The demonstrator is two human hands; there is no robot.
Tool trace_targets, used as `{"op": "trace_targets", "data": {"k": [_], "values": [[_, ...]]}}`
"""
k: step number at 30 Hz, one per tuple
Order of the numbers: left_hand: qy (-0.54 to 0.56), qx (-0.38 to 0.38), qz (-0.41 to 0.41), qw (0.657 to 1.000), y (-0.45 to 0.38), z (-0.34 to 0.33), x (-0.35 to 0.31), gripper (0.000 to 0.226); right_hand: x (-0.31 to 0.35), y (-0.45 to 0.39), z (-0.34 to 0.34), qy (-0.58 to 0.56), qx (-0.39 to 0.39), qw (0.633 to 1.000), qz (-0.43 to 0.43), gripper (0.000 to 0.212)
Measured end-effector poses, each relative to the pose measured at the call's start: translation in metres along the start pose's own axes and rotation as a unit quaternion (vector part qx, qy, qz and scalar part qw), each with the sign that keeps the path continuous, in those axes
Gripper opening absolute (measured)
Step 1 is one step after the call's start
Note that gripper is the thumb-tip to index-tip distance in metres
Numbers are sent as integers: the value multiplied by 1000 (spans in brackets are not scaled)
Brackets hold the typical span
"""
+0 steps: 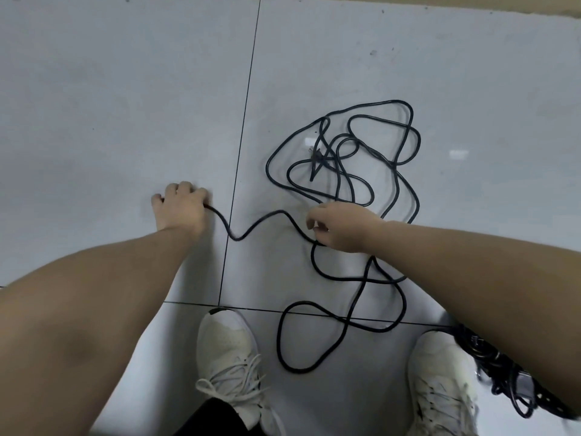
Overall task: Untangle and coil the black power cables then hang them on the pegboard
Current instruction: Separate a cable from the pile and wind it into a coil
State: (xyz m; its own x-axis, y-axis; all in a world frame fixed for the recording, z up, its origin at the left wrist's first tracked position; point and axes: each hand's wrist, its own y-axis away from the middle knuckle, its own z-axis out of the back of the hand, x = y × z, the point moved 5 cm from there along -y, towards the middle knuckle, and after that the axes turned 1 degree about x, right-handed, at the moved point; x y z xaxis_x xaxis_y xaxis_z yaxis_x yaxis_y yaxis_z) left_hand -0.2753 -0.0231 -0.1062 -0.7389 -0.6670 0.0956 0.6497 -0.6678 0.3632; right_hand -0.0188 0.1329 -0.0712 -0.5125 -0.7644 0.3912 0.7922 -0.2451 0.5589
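Black power cable (342, 171) sprawls in loose, overlapping loops on the grey tiled floor (125, 89), its thickest knot lying beyond the right hand (339, 229) and further loops trailing back toward the two white sneakers (229, 350). A plug end shows inside the knot. The right hand's fingers (316, 226) are curled and pinch the cable just on the near side of that tangle. From there one strand snakes leftward across a tile seam to the left hand (180, 209), which presses down on the floor with its fingers curled over the cable's end; whether they grip it or only pin it cannot be told. A second dark bundle of cables (503, 376) lies beside the right sneaker, partly hidden under the right forearm.
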Motion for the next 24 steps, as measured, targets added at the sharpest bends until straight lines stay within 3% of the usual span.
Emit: {"op": "trace_targets", "data": {"k": [4, 9, 15, 17, 20, 24], "values": [[23, -6, -29, 999, 7, 4, -7, 36, 2, 0, 1, -46, -35, 998, -5, 27], [138, -12, -122, 983, 19, 34, -36, 9, 26, 4, 29, -149, -132, 980, 10, 48], [203, 1, -232, 951, 45, 103, -83, 15, 47, 17, 67, -269, -100, 957, -53, 73], [218, -18, -268, 938, 61, 135, -96, 17, 49, 29, 83, -303, -80, 947, -76, 67], [238, -47, -307, 920, 90, 180, -107, 19, 55, 55, 107, -351, -65, 930, -88, 25], [293, -90, -294, 905, 131, 230, -106, 21, 65, 105, 131, -457, -46, 884, -88, 27]]}}
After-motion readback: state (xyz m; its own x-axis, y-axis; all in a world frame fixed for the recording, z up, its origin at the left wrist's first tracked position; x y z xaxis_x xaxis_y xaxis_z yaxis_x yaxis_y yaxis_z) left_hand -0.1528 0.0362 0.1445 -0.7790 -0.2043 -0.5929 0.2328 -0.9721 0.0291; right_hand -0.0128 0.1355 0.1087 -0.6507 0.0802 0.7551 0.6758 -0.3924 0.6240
